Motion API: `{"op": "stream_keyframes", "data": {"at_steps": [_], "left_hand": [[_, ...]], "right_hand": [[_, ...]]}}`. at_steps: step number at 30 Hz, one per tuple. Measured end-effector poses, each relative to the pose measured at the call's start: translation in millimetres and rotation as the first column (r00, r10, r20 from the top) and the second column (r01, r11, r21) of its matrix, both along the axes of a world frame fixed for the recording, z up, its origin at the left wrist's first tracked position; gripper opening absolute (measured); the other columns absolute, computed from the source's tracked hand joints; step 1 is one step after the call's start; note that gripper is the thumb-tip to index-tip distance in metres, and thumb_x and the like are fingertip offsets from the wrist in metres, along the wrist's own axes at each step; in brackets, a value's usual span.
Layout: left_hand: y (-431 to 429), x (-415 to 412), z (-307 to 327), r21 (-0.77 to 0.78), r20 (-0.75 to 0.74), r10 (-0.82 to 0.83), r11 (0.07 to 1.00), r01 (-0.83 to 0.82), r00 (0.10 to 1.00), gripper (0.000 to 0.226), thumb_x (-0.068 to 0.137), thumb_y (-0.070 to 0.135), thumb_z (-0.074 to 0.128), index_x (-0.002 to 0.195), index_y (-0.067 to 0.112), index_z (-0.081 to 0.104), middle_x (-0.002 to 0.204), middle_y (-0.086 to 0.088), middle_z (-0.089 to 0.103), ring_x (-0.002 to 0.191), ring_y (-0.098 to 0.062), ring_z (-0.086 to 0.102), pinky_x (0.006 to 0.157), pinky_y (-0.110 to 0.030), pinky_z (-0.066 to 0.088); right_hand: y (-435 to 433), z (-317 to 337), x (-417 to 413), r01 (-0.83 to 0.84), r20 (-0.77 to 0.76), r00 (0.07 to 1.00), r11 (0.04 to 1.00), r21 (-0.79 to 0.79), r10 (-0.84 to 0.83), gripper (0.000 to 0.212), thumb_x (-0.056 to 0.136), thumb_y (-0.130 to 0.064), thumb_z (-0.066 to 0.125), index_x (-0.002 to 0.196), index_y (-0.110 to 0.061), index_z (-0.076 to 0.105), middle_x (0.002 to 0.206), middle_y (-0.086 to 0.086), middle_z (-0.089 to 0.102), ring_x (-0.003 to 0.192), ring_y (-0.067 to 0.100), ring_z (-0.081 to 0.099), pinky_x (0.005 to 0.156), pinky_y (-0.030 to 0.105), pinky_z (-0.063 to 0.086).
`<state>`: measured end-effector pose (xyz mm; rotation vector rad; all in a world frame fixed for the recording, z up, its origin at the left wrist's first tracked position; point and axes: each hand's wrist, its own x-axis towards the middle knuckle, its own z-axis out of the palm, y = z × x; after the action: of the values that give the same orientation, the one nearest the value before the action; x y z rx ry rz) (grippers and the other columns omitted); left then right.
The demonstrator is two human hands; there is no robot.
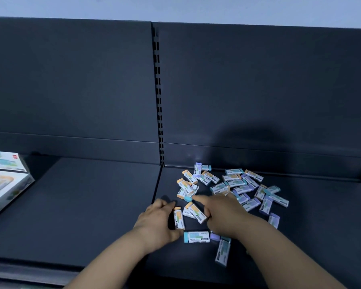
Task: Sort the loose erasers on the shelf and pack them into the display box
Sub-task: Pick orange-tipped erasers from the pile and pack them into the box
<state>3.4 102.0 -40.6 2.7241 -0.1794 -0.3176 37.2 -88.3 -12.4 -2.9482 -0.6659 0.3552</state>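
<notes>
1. Head view: the display box sat at the far left of the shelf, well apart from the erasers.
2. Left hand pinched an orange-tipped eraser between fingers and thumb.
3. Right hand was spread, its straight index finger touching a teal-tipped eraser.
4. Loose erasers lay scattered on the shelf behind it.

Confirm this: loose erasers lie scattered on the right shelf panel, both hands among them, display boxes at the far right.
One error: the head view shows the display boxes at the far left. The loose erasers do lie scattered on the right shelf panel, with the left hand, gripping an orange-tipped eraser, and the right hand among them.
</notes>
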Motion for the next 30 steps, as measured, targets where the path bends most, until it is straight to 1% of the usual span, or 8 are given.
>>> {"op": "stream_keyframes", "data": {"at_steps": [3, 6, 10, 14, 16, 19, 24, 30], "left_hand": [[1.4, 1.5, 0.4, -0.05, -0.026, -0.004, 0.999, 0.003, 1.0, 0.081, 0.078, 0.053, 0.065, 0.145, 0.029, 0.027, 0.132, 0.008, 0.031, 0.129, -0.013, 0.032, 0.106, -0.027, 0.031], [2.5, 1.5, 1.6, -0.074, -0.013, -0.007, 0.997, 0.006, 1.0, 0.075, 0.075, 0.053, 0.068, 0.14, 0.033, 0.036, 0.127, 0.009, 0.034, 0.125, -0.011, 0.036, 0.103, -0.026, 0.034], [5.2, -0.8, 1.7, -0.115, 0.022, 0.0, 0.993, 0.002, 1.0, 0.069, 0.073, 0.052, 0.071, 0.134, 0.036, 0.042, 0.117, 0.011, 0.037, 0.12, -0.01, 0.04, 0.099, -0.023, 0.036], [12.0, -2.2, 1.6, -0.134, 0.06, -0.001, 0.991, 0.009, 0.998, 0.07, 0.071, 0.048, 0.073, 0.133, 0.037, 0.043, 0.12, 0.012, 0.04, 0.117, -0.01, 0.044, 0.1, -0.025, 0.037], [16.6, -2.8, 1.3, -0.128, 0.083, -0.008, 0.992, 0.019, 0.997, 0.071, 0.071, 0.048, 0.073, 0.134, 0.037, 0.042, 0.122, 0.012, 0.042, 0.117, -0.01, 0.045, 0.1, -0.025, 0.037], [26.6, -3.5, 1.7, -0.119, 0.121, -0.016, 0.992, 0.03, 0.993, 0.071, 0.072, 0.049, 0.072, 0.134, 0.038, 0.041, 0.121, 0.013, 0.044, 0.117, -0.009, 0.045, 0.1, -0.023, 0.035], [59.4, -2.3, 10.2, -0.092, 0.201, -0.051, 0.993, 0.071, 0.978, 0.069, 0.072, 0.051, 0.07, 0.134, 0.04, 0.04, 0.118, 0.016, 0.044, 0.114, -0.007, 0.044, 0.097, -0.021, 0.032], [123.9, -2.4, 17.4, -0.019, 0.24, -0.122, 0.991, 0.13, 0.963, 0.069, 0.074, 0.053, 0.067, 0.135, 0.041, 0.038, 0.121, 0.015, 0.044, 0.119, -0.007, 0.042, 0.098, -0.022, 0.03]], "right_hand": [[2.9, 3.1, 1.6, -0.065, -0.002, 0.998, 0.996, -0.053, 0.065, 0.082, 0.075, -0.012, 0.055, 0.145, -0.038, 0.021, 0.106, -0.004, 0.058, 0.111, 0.02, 0.047, 0.108, 0.04, 0.021], [8.9, 2.8, 4.4, -0.078, -0.055, 0.996, 0.995, -0.061, 0.074, 0.073, 0.079, -0.023, 0.059, 0.143, -0.036, 0.026, 0.114, -0.002, 0.059, 0.114, 0.02, 0.047, 0.106, 0.04, 0.022], [13.4, 2.3, 6.4, -0.045, -0.068, 0.997, 0.998, -0.032, 0.043, 0.049, 0.077, -0.035, 0.065, 0.122, -0.029, 0.045, 0.103, -0.002, 0.062, 0.106, 0.02, 0.051, 0.099, 0.038, 0.026], [15.8, -0.7, 6.9, 0.01, -0.085, 0.996, 1.0, 0.016, -0.009, 0.043, 0.071, -0.044, 0.069, 0.102, -0.029, 0.043, 0.097, -0.006, 0.059, 0.096, 0.017, 0.05, 0.098, 0.038, 0.029], [19.3, -2.4, 6.9, 0.039, -0.069, 0.997, 0.999, 0.002, -0.039, 0.05, 0.069, -0.051, 0.068, 0.108, -0.029, 0.047, 0.104, -0.006, 0.06, 0.102, 0.018, 0.051, 0.097, 0.038, 0.03], [28.4, -0.3, 4.4, 0.087, -0.006, 0.996, 0.996, -0.007, -0.087, 0.061, 0.069, -0.054, 0.07, 0.122, -0.031, 0.048, 0.109, -0.006, 0.06, 0.108, 0.019, 0.051, 0.094, 0.036, 0.03], [66.8, 9.0, -1.9, 0.079, 0.078, 0.993, 0.991, 0.107, -0.087, 0.063, 0.068, -0.054, 0.072, 0.124, -0.038, 0.047, 0.115, -0.009, 0.056, 0.113, 0.015, 0.046, 0.094, 0.034, 0.03], [130.5, 4.7, -14.7, 0.097, 0.092, 0.99, 0.987, 0.127, -0.109, 0.07, 0.07, -0.054, 0.069, 0.132, -0.041, 0.039, 0.118, -0.007, 0.053, 0.116, 0.017, 0.044, 0.101, 0.035, 0.026]]}}
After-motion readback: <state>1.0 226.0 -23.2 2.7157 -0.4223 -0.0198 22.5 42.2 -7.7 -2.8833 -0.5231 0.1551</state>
